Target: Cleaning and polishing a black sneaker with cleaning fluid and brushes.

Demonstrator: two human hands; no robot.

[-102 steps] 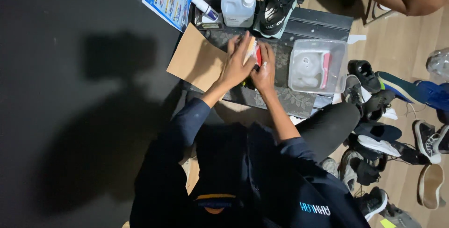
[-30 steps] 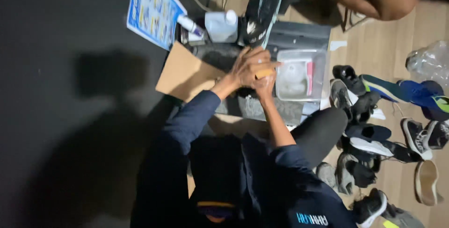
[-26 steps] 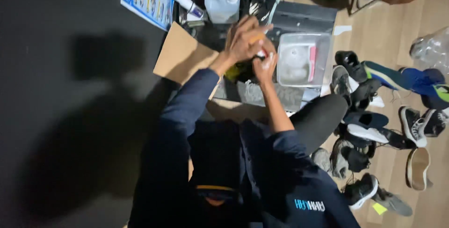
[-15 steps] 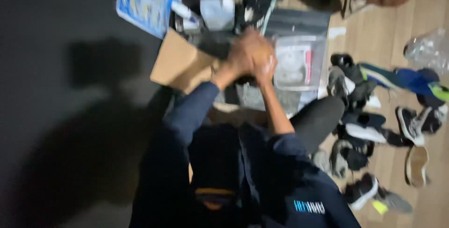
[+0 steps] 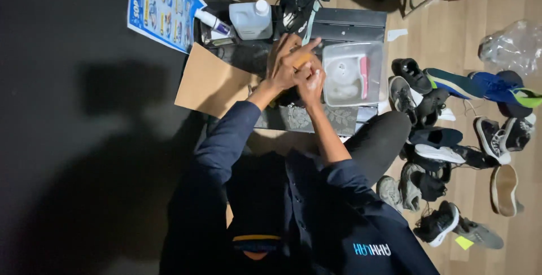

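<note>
Over the patterned mat (image 5: 316,119), both hands meet: the left hand (image 5: 285,63) is wrapped over a small orange-brown object (image 5: 301,60), and the right hand (image 5: 311,80) is curled closed against it. Just right sits a clear plastic tub (image 5: 353,71); far left stands a white bottle (image 5: 250,20), with scattered shoes (image 5: 435,111) further right.

A shoe-cleaning workspace on a wooden floor (image 5: 446,32): scattered shoes (image 5: 451,139), a cleaner bottle (image 5: 250,20), a plastic tub (image 5: 353,73).
</note>
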